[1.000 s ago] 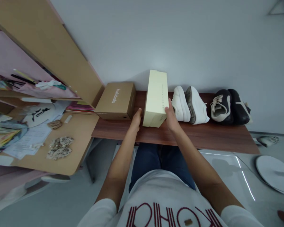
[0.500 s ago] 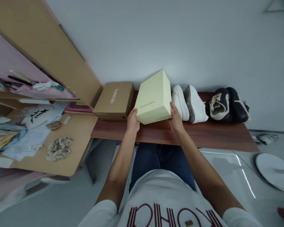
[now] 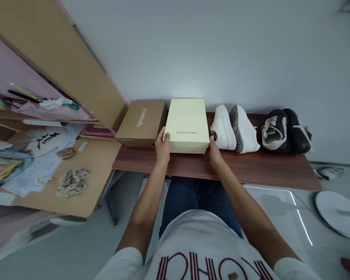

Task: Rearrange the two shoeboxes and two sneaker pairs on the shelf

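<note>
A pale yellow shoebox [image 3: 188, 116] marked MEIZHIYUAN sits lid up on the dark wooden bench [image 3: 189, 165], square to the wall. My left hand [image 3: 162, 147] grips its front left corner, thumb on the lid's edge. At the front right corner my right hand [image 3: 214, 153] holds the side, its fingers partly hidden. Close on the left is a brown balabala shoebox [image 3: 142, 122]. Right of the yellow box stand a pair of white sneakers [image 3: 224, 128], one tipped on its side with its sole showing.
Black shoes with beige laces [image 3: 275, 132] rest toward the bench's right end. At left, a desk [image 3: 102, 159] carries papers, a white cap [image 3: 46, 142] and a patterned hair bow [image 3: 72, 182]. A round white object [image 3: 338, 212] is on the floor at right.
The yellow shoebox has come down from a tilted pose to lie level and straight beside the brown box. Both hands have stayed on it.
</note>
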A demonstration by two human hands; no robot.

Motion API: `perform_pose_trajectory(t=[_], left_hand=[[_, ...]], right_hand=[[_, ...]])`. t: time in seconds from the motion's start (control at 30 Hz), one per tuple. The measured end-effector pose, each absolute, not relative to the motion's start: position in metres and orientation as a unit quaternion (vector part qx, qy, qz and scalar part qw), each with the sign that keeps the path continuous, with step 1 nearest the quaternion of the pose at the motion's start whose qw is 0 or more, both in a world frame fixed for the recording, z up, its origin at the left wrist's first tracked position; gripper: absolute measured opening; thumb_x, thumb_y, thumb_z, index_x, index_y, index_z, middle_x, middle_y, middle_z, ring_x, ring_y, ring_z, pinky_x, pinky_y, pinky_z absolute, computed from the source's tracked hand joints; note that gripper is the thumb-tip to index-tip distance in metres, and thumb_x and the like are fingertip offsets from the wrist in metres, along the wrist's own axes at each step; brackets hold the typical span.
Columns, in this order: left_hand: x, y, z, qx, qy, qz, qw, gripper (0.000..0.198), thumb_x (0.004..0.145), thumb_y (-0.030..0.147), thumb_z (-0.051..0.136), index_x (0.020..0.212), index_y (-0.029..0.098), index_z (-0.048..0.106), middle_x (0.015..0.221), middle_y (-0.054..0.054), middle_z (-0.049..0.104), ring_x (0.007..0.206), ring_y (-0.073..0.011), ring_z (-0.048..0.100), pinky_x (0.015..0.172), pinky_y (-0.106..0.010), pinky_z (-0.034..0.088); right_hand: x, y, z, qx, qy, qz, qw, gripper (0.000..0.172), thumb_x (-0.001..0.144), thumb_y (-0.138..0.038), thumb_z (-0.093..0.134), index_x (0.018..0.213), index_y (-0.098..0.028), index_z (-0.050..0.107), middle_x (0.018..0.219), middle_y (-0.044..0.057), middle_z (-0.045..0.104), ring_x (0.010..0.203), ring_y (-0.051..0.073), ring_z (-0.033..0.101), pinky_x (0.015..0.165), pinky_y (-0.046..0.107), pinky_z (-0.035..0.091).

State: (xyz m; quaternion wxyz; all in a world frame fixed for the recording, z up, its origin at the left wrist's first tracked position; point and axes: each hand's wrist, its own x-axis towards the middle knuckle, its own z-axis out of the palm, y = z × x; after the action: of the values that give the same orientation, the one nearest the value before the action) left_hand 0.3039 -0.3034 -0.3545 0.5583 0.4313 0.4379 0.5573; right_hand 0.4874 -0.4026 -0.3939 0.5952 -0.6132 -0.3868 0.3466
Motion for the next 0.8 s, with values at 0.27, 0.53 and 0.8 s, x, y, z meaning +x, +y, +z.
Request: perform_pose_trajectory(t=[0.27,0.53,0.8], left_hand=[[0.300,-0.305,-0.369,0.445,0.461,0.572,0.512,0.036,0.091,0.035,0.064,0.125,0.025,0.070,0.141,-0.007,0.064,0.133,-0.0220,0.057,0.115,-0.034,0.041],[0.290,-0.293,-0.381,0.473,0.473,0.568,0.481,0.037,0.092,0.041,0.063,0.125,0.027,0.070,0.141,-0.007,0.064,0.135,-0.0219,0.055,0.116,-0.035,0.038],[0.294,-0.289,-0.386,0.526,0.487,0.550,0.428,0.043,0.098,0.043,0.054,0.134,0.021,0.064,0.145,-0.011,0.060,0.134,-0.0228,0.056,0.115,-0.036,0.041]], right_hand=[[0.477,-0.398,-0.401,-0.583,-0.368,0.399,0.604,0.089,0.087,-0.082,0.041,0.147,-0.016,0.052,0.152,0.007,0.053,0.146,0.024,0.044,0.125,0.040,0.030],[0.467,-0.393,-0.404,-0.588,-0.381,0.387,0.599,0.079,0.090,-0.078,0.039,0.142,-0.020,0.057,0.148,0.004,0.058,0.142,0.024,0.049,0.123,0.041,0.031],[0.467,-0.388,-0.401,-0.604,-0.346,0.388,0.605,0.080,0.090,-0.077,0.040,0.139,-0.016,0.059,0.149,0.008,0.057,0.142,0.028,0.048,0.123,0.043,0.029]])
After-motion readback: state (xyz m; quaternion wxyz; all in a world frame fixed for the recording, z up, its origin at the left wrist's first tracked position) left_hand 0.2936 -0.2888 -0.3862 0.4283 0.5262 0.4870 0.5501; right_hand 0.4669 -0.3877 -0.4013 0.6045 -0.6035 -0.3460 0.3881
